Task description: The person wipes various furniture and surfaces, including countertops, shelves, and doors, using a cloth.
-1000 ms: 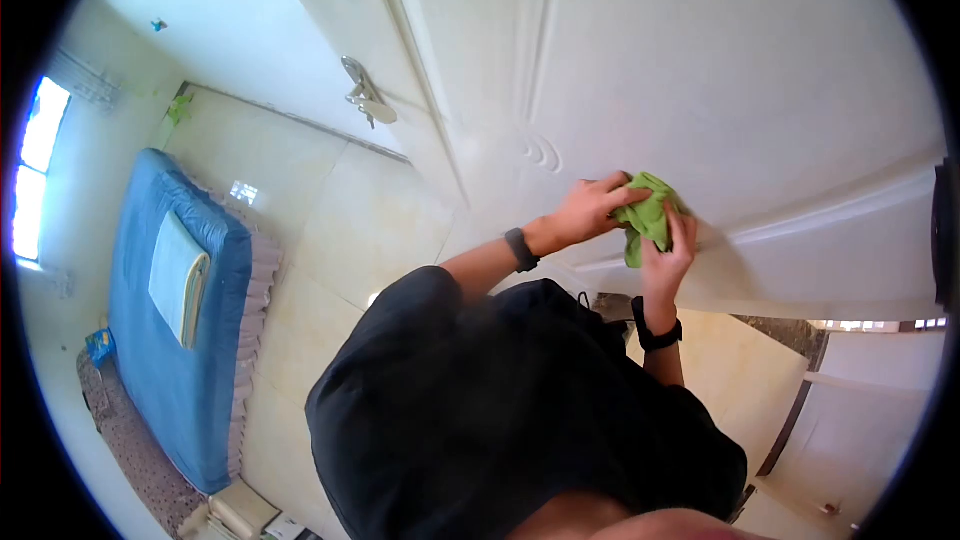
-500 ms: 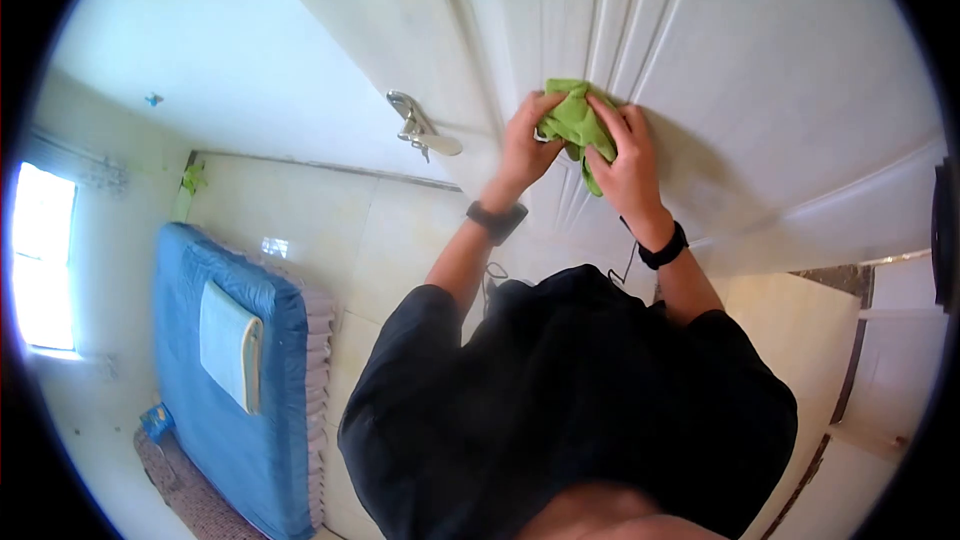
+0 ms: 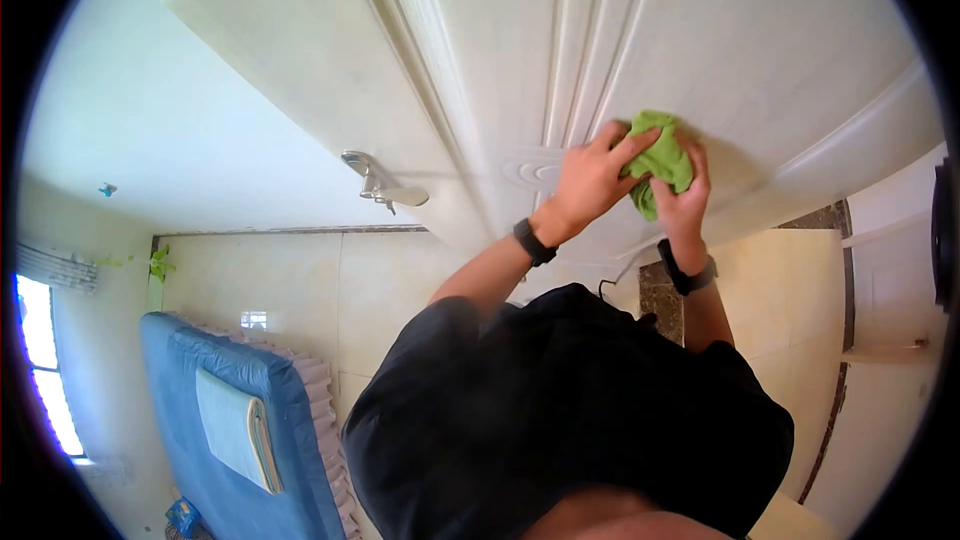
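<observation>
A crumpled green cloth point(image 3: 662, 162) is bunched between my two hands, close to the surface of a white door point(image 3: 480, 30) with raised moulding. My left hand point(image 3: 597, 175) grips the cloth from its left side, fingers over the front. From the right, my right hand point(image 3: 686, 202) holds it with the fingers curled round the edge. Each wrist wears a black band. The door's metal lever handle point(image 3: 395, 193), with a key in the lock below it, is left of my hands.
At lower left stands a bed with a blue cover point(image 3: 215, 345) and a folded pale blanket point(image 3: 240, 430) on top. A window point(image 3: 48, 370) is at the far left, near a green plant point(image 3: 160, 262). Pale tiles point(image 3: 385, 280) cover the floor. A dark object point(image 3: 942, 235) hangs at the right edge.
Both hands have moved right and slightly down across the door with the green cloth held between them. The camera view has shifted, so the bed and handle sit lower and further left.
</observation>
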### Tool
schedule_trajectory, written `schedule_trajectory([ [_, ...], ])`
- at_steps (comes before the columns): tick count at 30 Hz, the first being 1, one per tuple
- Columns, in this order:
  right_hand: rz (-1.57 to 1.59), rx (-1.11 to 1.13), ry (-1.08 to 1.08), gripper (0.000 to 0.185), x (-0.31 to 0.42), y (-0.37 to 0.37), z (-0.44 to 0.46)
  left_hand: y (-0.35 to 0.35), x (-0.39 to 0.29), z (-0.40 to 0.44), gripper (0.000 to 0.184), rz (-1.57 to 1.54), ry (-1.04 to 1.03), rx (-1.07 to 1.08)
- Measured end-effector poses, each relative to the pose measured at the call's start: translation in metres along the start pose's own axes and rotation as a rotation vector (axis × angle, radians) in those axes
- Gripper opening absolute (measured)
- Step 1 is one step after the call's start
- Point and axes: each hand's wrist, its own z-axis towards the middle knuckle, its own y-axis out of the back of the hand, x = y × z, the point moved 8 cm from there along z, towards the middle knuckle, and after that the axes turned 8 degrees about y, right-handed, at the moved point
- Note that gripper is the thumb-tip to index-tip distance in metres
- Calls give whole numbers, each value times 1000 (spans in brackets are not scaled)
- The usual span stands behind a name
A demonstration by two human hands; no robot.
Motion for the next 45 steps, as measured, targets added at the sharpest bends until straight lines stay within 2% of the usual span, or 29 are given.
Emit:
schedule_trajectory([
  [3,-22,58,-50,52,-21,-19,-41,-28,42,-38,64,64,55,77],
  [7,-15,107,-82,54,-30,-53,-77,-28,81,-73,61,75,112,89],
  [10,-32,150,-64,57,-23,-84,-88,-9,104,-91,58,102,129,5],
  [12,-39,192,-28,57,-19,-108,-94,10,125,-105,57,93,212,-43],
  [15,-15,367,-31,57,-7,-147,-94,43,147,-127,57,108,288,-123],
  [17,10,389,-25,62,-3,-167,-98,60,149,-134,59,93,317,-174],
  [22,51,427,-81,63,-1,-173,-100,56,157,-145,58,102,418,-188],
  [26,14,483,-125,62,-17,-156,-105,36,152,-144,58,89,383,-212],
  [30,-34,508,-183,59,-49,-117,-120,-16,153,-146,48,63,440,-84],
  [34,-109,512,-282,54,-82,-55,-132,-82,132,-141,47,45,317,-54],
  [38,-130,520,-280,49,-126,10,-143,-147,102,-125,46,-46,445,98],
  [41,-78,573,-432,48,-164,54,-156,-201,81,-116,44,16,490,220],
  [43,-72,603,-359,48,-188,78,-158,-225,65,-111,42,35,460,191],
  [45,-21,650,-382,48,-211,91,-163,-243,60,-113,39,50,518,145],
])
